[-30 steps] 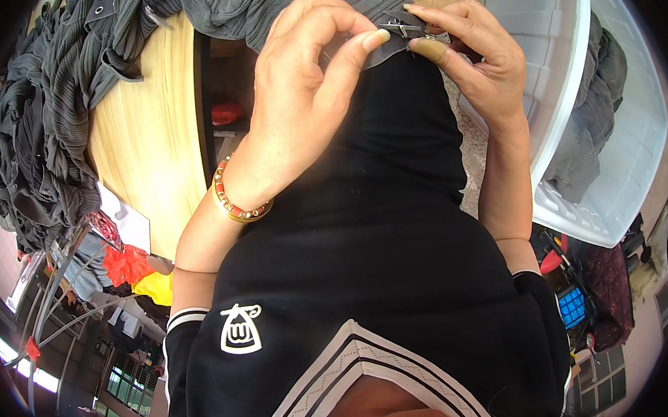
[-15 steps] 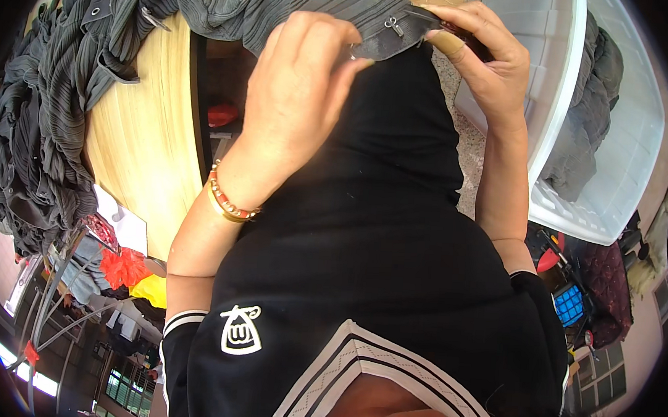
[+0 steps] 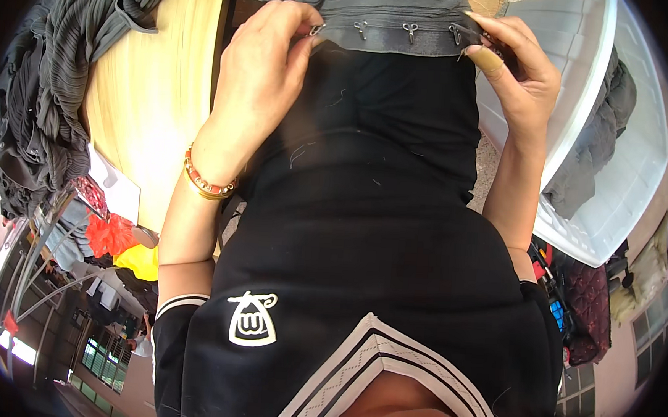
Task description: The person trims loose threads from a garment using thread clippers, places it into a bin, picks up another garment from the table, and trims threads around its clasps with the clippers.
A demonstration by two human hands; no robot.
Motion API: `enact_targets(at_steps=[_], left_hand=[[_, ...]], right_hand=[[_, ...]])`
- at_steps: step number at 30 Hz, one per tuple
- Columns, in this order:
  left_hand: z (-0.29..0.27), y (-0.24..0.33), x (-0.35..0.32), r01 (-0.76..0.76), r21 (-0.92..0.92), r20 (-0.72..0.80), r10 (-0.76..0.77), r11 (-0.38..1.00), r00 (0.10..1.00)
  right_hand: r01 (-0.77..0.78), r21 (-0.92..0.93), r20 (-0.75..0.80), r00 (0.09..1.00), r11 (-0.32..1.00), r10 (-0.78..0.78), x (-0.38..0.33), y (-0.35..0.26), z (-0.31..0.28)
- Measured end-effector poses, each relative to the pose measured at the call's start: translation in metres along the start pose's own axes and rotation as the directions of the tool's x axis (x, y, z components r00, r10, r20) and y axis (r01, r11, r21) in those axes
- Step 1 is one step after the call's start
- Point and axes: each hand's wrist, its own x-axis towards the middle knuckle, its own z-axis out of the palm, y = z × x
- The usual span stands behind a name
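Pale wooden surface (image 3: 153,98), heaped grey pleated garments (image 3: 42,99); white plastic basket (image 3: 620,149) right. Left hand (image 3: 262,74) and right hand (image 3: 514,74), fingers pinched on grey hook-lined fabric band (image 3: 406,37), stretch it chest-high. Step judged: inspecting hooks; next needs steady tension.

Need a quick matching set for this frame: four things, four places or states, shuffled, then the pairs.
1. grey pleated garment band with metal hooks
2. beaded bracelet
3. white plastic basket
4. pale wooden tabletop

A. on the left wrist
B. stretched between both hands
C. holds grey cloth, at the right
D. under a heap of grey garments, at the left

Pairs: 1-B, 2-A, 3-C, 4-D
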Motion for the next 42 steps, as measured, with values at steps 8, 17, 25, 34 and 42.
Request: enact_targets(at_steps=[8,17,25,34,42], left_hand=[[-0.007,0.036,0.008,-0.154,-0.164,-0.120,0.135,0.974,0.983],[0.012,0.041,0.031,-0.256,-0.179,-0.120,0.237,0.950,0.964],[0.008,0.050,0.035,-0.223,-0.027,-0.042,0.222,0.974,0.974],[0.016,0.046,0.022,-0.206,-0.164,-0.104,0.191,0.965,0.976],[0.015,0.056,0.022,-0.122,-0.156,-0.094,0.108,0.980,0.990]], right_hand=[[0.020,-0.046,0.029,0.999,0.999,-0.019,0.001,-0.005,0.007],[0.019,-0.053,0.030,0.999,0.998,-0.017,0.003,-0.008,0.007],[0.036,-0.104,0.034,0.999,0.994,-0.033,0.004,-0.010,0.005],[0.133,-0.262,0.077,0.990,0.956,-0.117,0.004,-0.020,0.003],[0.148,-0.305,0.065,0.989,0.941,-0.134,0.002,-0.021,0.005]])
